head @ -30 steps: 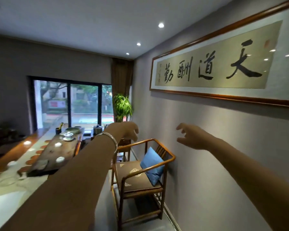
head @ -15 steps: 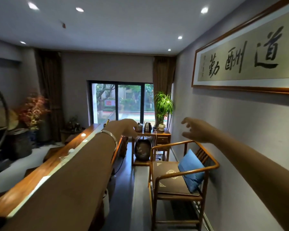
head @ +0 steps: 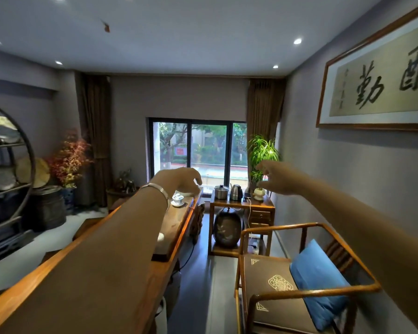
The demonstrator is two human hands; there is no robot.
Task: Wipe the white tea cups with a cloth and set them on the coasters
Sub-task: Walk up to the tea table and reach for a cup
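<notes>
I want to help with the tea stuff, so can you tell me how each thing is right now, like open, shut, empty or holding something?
Left hand: open, empty, stretched forward.
Right hand: open, empty, stretched forward.
Lidded cup: lid on, upright on its saucer.
Pot: lid on.
Kettle: lid shut, upright.
Curtains: drawn back.
Chair: unoccupied, blue cushion leaning on its back.

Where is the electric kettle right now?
In the head view, the electric kettle stands right of centre on the small wooden side table below the window, between a steel pot and a small potted plant.
</notes>
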